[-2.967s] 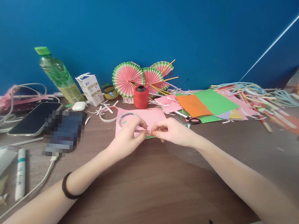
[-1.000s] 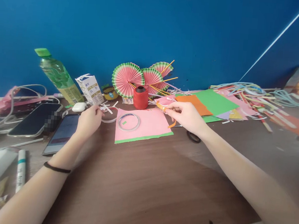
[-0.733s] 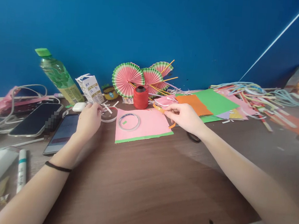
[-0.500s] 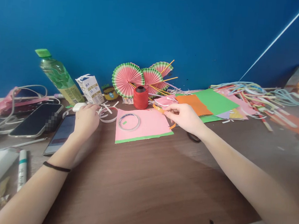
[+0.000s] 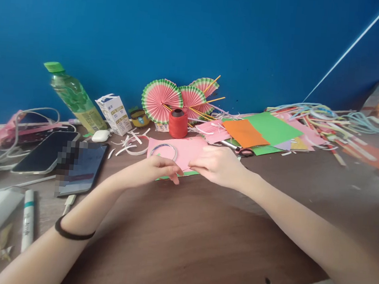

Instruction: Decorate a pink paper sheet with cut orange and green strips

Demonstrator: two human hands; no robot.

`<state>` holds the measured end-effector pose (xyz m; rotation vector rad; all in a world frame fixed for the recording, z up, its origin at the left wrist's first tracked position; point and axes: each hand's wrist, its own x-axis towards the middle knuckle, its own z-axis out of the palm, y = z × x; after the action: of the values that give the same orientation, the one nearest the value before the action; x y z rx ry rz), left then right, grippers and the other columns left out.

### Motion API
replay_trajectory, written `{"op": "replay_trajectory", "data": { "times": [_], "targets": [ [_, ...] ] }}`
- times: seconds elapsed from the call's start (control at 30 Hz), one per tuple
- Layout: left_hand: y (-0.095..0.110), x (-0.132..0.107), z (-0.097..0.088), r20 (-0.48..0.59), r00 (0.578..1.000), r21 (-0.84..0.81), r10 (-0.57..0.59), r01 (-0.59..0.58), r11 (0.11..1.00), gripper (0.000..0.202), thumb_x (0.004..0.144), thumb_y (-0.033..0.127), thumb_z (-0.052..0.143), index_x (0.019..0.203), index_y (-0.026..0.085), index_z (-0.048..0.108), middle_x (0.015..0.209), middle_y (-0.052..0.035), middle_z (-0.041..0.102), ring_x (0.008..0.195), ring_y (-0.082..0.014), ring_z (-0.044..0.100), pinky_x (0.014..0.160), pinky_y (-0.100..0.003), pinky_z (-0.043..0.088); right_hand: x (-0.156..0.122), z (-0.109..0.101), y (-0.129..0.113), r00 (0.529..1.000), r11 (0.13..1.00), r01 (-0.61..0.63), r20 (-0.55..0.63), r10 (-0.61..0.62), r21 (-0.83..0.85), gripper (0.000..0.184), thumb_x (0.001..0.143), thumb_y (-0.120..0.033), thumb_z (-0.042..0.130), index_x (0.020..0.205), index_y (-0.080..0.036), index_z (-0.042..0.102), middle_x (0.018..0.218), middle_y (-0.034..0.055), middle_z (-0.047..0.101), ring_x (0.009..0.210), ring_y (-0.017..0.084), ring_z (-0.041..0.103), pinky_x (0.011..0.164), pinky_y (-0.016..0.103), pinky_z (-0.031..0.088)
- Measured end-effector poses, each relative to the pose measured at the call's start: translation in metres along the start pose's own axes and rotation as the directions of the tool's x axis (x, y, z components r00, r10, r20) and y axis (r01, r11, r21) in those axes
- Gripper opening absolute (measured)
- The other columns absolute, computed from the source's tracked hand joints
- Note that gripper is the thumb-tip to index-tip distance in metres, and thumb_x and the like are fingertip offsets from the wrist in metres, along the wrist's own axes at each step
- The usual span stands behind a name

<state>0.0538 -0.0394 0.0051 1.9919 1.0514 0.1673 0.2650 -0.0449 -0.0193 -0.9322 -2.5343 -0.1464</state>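
A pink sheet of paper with a green front edge (image 5: 189, 150) lies flat on the table under both hands. Over its front left part hovers my left hand (image 5: 160, 170), fingers loosely bent and a little apart, nothing seen in them. My right hand (image 5: 219, 166) is at the sheet's right side, fingertips pressed together and pointing left toward the other hand; what they hold, if anything, is hidden. A roll of clear tape (image 5: 168, 147) rests on the sheet, partly covered by the left hand. Scissors (image 5: 244, 152) lie just behind the right hand.
Behind the sheet stand a red thread spool (image 5: 178, 125) and pleated paper fans (image 5: 161, 100). Coloured paper (image 5: 273, 129) and strips lie right. At left are a tilted bottle (image 5: 77, 97), a carton (image 5: 115, 114), a white earphone case (image 5: 100, 136), phones (image 5: 84, 168) and a marker (image 5: 28, 220).
My left hand has moved right, from the white case to the pink sheet. My right hand has come down and nearer; the orange strip it held is out of sight, and the scissors now show.
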Motion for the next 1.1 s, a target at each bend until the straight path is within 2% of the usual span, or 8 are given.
{"op": "replay_trajectory", "data": {
  "times": [0.07, 0.17, 0.27, 0.33, 0.47, 0.7, 0.9, 1.1],
  "targets": [
    [-0.003, 0.001, 0.0, 0.063, 0.998, -0.007, -0.017, 0.018, 1.0, 0.029, 0.079, 0.042, 0.045, 0.08, 0.02, 0.063, 0.083, -0.0002, 0.066, 0.082, -0.015, 0.056, 0.076, -0.024, 0.041, 0.0, 0.001, -0.001, 1.0, 1.0, 0.01, 0.026, -0.01, 0.001, 0.028, 0.086, -0.026, 0.044, 0.08, -0.02, 0.07, 0.064, 0.0039, 0.065, 0.064, 0.014, 0.049, 0.053, 0.026, 0.024],
    [-0.009, 0.003, -0.003, 0.063, 0.997, 0.005, -0.041, 0.041, 0.999, 0.023, 0.075, 0.04, 0.051, 0.079, 0.019, 0.058, 0.072, 0.0013, 0.061, 0.07, -0.0127, 0.053, 0.065, -0.022, 0.04, 0.001, -0.003, -0.001, 0.988, 0.989, -0.116, 0.114, 0.105, 0.092, 0.023, 0.082, -0.031, 0.05, 0.081, -0.02, 0.07, 0.072, 0.0035, 0.067, 0.069, 0.015, 0.052, 0.054, 0.025, 0.026],
    [-0.018, 0.005, -0.006, 0.028, 0.999, 0.052, -0.037, 0.035, 0.998, 0.022, 0.074, 0.04, 0.051, 0.075, 0.018, 0.055, 0.071, 0.0018, 0.059, 0.066, -0.0122, 0.051, 0.061, -0.022, 0.038, 0.001, -0.008, 0.003, 0.925, 0.902, -0.326, 0.292, 0.243, 0.282, 0.027, 0.078, -0.043, 0.053, 0.081, -0.021, 0.069, 0.074, 0.0014, 0.067, 0.066, 0.013, 0.053, 0.054, 0.024, 0.029],
    [-0.023, 0.007, -0.009, -0.015, 0.999, 0.088, -0.035, 0.036, 0.995, 0.023, 0.073, 0.04, 0.05, 0.073, 0.018, 0.055, 0.07, 0.0017, 0.058, 0.066, -0.0132, 0.051, 0.061, -0.023, 0.038, 0.001, -0.011, 0.009, 0.868, 0.817, -0.437, 0.414, 0.273, 0.377, 0.032, 0.08, -0.045, 0.048, 0.076, -0.02, 0.068, 0.072, 0.0009, 0.067, 0.062, 0.012, 0.053, 0.055, 0.024, 0.031],
    [-0.03, 0.007, -0.014, -0.066, 0.995, 0.14, -0.072, 0.081, 0.987, 0.024, 0.072, 0.041, 0.049, 0.072, 0.018, 0.055, 0.068, 0.001, 0.056, 0.065, -0.0149, 0.05, 0.059, -0.025, 0.037, 0.001, -0.009, 0.025, 0.804, 0.721, -0.53, 0.535, 0.259, 0.446, 0.029, 0.08, -0.038, 0.047, 0.074, -0.018, 0.067, 0.072, 0.0013, 0.067, 0.067, 0.013, 0.054, 0.06, 0.024, 0.034],
    [-0.026, 0.004, -0.016, -0.079, 0.993, 0.188, -0.082, 0.095, 0.977, 0.021, 0.073, 0.036, 0.044, 0.071, 0.018, 0.055, 0.069, 0.0012, 0.054, 0.066, -0.0145, 0.05, 0.06, -0.024, 0.038, -0.003, 0.0, 0.048, 0.771, 0.669, -0.587, 0.567, 0.29, 0.456, 0.025, 0.071, -0.04, 0.057, 0.074, -0.017, 0.066, 0.069, 0.0011, 0.066, 0.066, 0.013, 0.054, 0.06, 0.024, 0.036],
    [-0.031, 0.005, -0.018, -0.124, 0.989, 0.245, -0.084, 0.112, 0.963, 0.021, 0.071, 0.035, 0.046, 0.074, 0.019, 0.059, 0.08, -0.0005, 0.059, 0.074, -0.0161, 0.053, 0.064, -0.025, 0.039, -0.007, 0.001, 0.055, 0.765, 0.621, -0.618, 0.548, 0.338, 0.481, 0.028, 0.069, -0.042, 0.058, 0.079, -0.017, 0.067, 0.08, 0.0026, 0.068, 0.072, 0.015, 0.057, 0.063, 0.025, 0.04],
    [-0.041, 0.002, -0.027, -0.054, 0.993, 0.166, -0.107, 0.114, 0.98, 0.023, 0.07, 0.034, 0.049, 0.085, 0.02, 0.059, 0.077, 0.0003, 0.061, 0.071, -0.0155, 0.056, 0.064, -0.024, 0.042, -0.007, 0.0, 0.056, 0.736, 0.556, -0.655, 0.599, 0.315, 0.511, 0.028, 0.067, -0.038, 0.062, 0.082, -0.015, 0.067, 0.076, 0.0037, 0.067, 0.071, 0.015, 0.057, 0.065, 0.026, 0.042]
  ]
}}
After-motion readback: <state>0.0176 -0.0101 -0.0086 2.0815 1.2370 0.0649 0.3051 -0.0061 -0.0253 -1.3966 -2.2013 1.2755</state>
